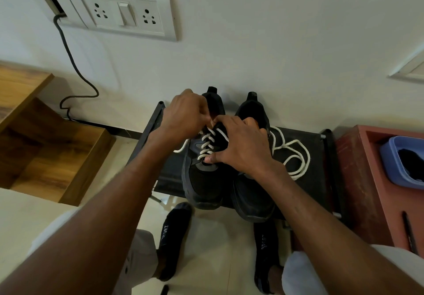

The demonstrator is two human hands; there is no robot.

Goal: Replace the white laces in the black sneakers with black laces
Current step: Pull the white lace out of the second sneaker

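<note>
Item: two black sneakers side by side, toes toward bottom of frame, on a low black rack at frame ctr, against the wall. Left-of-frame sneaker carries a white lace criss-crossed thru its eyelets; one loose end trails off its left side onto the rack. Right-of-frame sneaker shows no lace in the part visible; a second white lace lies loose in loops on the rack, just right of it. Left hand sits over the upper eyelets of the laced sneaker, grip curled, fingertips pinching the lace near the top, though the exact contact is partly hidden. Right hand lies across both sneakers' tongues, fingers bent over the top of the lacing, thumb pressed at the lowest crossing; whether those fingers pinch the lace, can't tell. Lower frame: person's feet in dark socks printed "SPORT", on pale floor tiles. Surroundings: white socket/switch plate upper left on the wall, dark cable dropping from it to the floor; wooden unit at left edge; red-brown box at right edge holding a blue tub w/ something black inside.
</note>
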